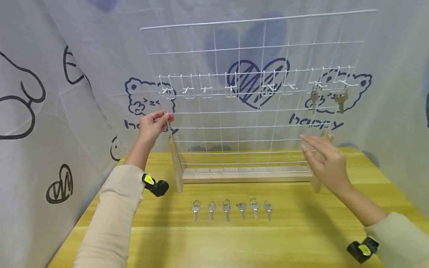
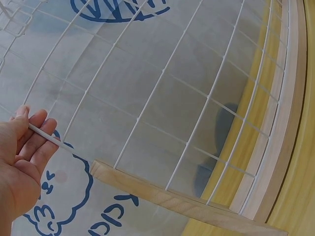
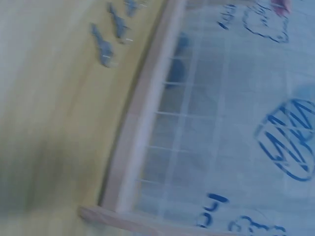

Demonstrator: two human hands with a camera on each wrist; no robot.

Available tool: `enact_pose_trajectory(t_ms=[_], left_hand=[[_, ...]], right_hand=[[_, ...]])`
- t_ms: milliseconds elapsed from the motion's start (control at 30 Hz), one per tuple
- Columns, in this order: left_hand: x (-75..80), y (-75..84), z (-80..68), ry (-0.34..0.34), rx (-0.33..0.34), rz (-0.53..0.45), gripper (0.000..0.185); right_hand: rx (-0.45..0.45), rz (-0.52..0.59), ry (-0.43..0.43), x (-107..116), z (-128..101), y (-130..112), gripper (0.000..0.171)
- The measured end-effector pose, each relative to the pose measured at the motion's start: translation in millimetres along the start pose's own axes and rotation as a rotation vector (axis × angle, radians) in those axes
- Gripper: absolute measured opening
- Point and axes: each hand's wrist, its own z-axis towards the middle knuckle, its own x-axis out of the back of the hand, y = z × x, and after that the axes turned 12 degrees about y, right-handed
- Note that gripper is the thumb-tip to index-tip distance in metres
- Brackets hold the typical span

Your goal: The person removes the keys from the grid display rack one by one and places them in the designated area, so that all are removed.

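Note:
A white wire grid rack (image 1: 254, 56) stands upright in a wooden base (image 1: 248, 178) on the yellow table (image 1: 234, 242). My left hand (image 1: 155, 124) pinches the grid's left edge wire (image 2: 47, 137) between thumb and fingers. My right hand (image 1: 326, 162) hovers with straight fingers in front of the grid's lower right part, holding nothing. Two keys (image 1: 340, 101) hang from hooks at the grid's upper right. Several silver keys (image 1: 226, 209) lie in a row on the table in front of the base; the blurred right wrist view shows some keys (image 3: 104, 46) beside the base (image 3: 138, 128).
A row of white hooks (image 1: 207, 89) runs across the grid's middle. A printed cloth backdrop (image 1: 67, 93) encloses the table at back and both sides. The base's wooden end posts (image 1: 175, 163) stick out toward me.

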Motion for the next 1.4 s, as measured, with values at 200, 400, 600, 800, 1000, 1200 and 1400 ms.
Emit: enact_pose_trajectory(t_ms=[200, 400, 600, 800, 1000, 1200, 1400], left_hand=[[-0.3, -1.4, -0.4, 0.008, -0.021, 0.038, 0.037], [-1.2, -1.4, -0.3, -0.005, -0.023, 0.017, 0.037], [0.2, 0.6, 0.4, -0.002, -0.035, 0.013, 0.037], [-0.1, 0.4, -1.2, -0.004, 0.002, -0.015, 0.038], [-1.5, -1.4, -0.7, -0.001, -0.014, 0.001, 0.037], [-3.5, -2.5, 1.6, 0.016, -0.008, 0.002, 0.036], [-2.6, -3.4, 2.3, 0.025, -0.015, 0.036, 0.036]], right_hand=[[-0.192, -0.105, 0.084, 7, 41, -3, 0.026], [-0.397, -0.167, -0.002, 10, 76, 0, 0.034], [-0.557, -0.210, -0.131, 4, 97, 3, 0.044], [-0.699, -0.110, -0.053, -9, 108, 6, 0.041], [-0.778, 0.011, 0.073, -18, 111, 8, 0.015], [-0.836, 0.120, 0.128, -16, 114, 7, 0.015], [-0.974, 0.321, 0.207, -14, 117, 3, 0.022]])
